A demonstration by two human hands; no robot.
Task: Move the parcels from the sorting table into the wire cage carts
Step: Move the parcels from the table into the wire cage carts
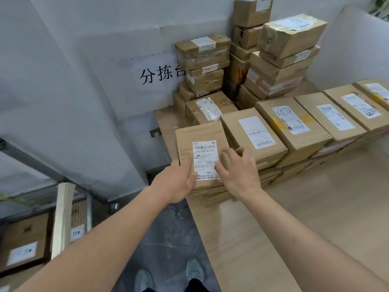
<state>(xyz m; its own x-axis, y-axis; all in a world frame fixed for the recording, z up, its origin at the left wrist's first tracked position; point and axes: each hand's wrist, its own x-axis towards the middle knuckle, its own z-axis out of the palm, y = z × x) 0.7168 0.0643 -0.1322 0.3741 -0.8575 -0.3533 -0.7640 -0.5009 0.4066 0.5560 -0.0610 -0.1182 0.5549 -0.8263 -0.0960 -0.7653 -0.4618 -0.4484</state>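
Labelled boxes (23,243) inside wire cage cart (63,182), lower left.

Five flat brown cardboard parcels (253,131) with white labels top the row along the pale wooden bench (315,207), from its left edge toward the far right; the boxes beneath them are too hidden to count. Roughly a dozen more cardboard parcels (291,36) stack at the bench's far edge. Two bare hands (181,180) reach in, and two grey shoes (194,269) stand on the floor.
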